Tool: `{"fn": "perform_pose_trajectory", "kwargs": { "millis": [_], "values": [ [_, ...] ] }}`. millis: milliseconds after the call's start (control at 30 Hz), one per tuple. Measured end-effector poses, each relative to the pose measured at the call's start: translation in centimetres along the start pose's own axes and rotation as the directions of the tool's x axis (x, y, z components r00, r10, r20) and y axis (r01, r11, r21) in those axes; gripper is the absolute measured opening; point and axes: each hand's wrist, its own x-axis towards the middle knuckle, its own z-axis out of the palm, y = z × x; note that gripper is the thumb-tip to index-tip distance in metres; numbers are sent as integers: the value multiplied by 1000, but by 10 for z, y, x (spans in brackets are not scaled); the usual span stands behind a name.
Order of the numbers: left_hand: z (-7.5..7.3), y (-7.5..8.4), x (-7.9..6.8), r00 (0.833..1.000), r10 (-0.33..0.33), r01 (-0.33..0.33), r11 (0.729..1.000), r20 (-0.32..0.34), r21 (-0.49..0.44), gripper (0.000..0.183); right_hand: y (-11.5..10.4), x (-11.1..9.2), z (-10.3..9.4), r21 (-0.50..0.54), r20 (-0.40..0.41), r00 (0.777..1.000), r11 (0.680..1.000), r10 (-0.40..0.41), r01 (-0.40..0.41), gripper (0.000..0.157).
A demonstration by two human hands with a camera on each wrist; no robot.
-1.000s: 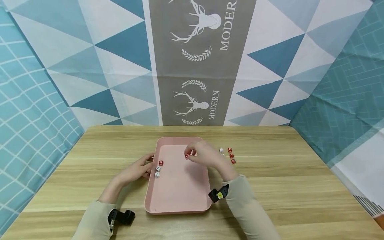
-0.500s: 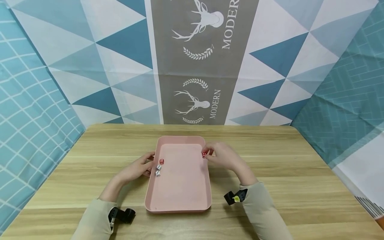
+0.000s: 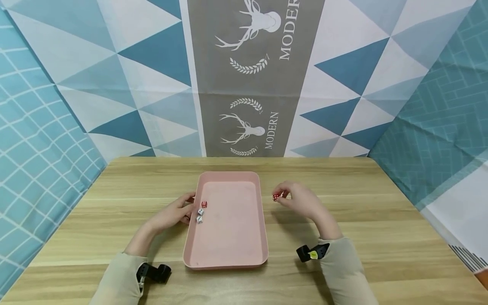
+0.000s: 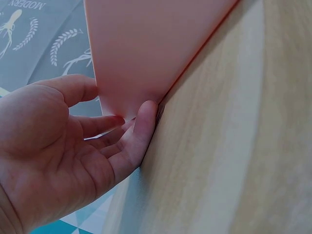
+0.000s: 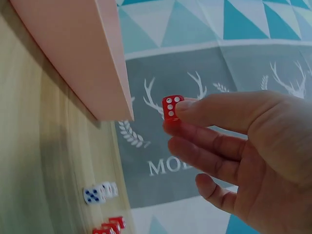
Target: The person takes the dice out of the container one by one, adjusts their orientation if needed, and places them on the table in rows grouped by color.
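My right hand (image 3: 301, 200) pinches a red die (image 5: 171, 108) with white pips between thumb and fingertips. It is held in the air just right of the pink tray (image 3: 228, 267). At the tray's left side, my left hand (image 3: 173, 212) rests with relaxed fingers touching the outer wall and the thumb tip at the rim, as the left wrist view shows (image 4: 73, 151). Inside the tray along its left wall lie one red die (image 3: 204, 204) and two white dice, the upper white die (image 3: 201, 211) and the lower white die (image 3: 199, 219), in a row.
In the right wrist view, white dice (image 5: 91, 195) and several red dice (image 5: 117, 222) lie on the wooden table (image 5: 44, 131) right of the tray. The right hand hides them in the head view. A patterned cloth backdrop (image 3: 248, 76) rises behind the table.
My right hand has moved right, from over the tray to beyond its right rim, with the red die still pinched. The left hand and the dice in the tray stay put.
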Motion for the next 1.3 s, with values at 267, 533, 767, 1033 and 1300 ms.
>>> {"fn": "perform_pose_trajectory", "kwargs": {
  "millis": [267,533,767,1033,1300],
  "values": [
    [-1,2,0,1000,-15,15,1000,-1,4,53,12,-3,-6,-11,21,997,997,71,-70,12],
    [-2,3,3,1000,16,-16,1000,15,-1,51,23,-5,-10,-15,59,989,991,134,-134,9],
    [-2,2,2,1000,0,0,1000,9,-1,52,43,-14,-18,0,90,969,972,232,-233,12],
    [-2,0,3,1000,1,-1,1000,8,-8,51,52,-14,-16,-8,140,949,959,282,-284,11],
    [-3,-2,4,1000,-2,2,1000,12,-9,53,59,-14,-7,23,185,934,949,306,-315,13]
  ]
}}
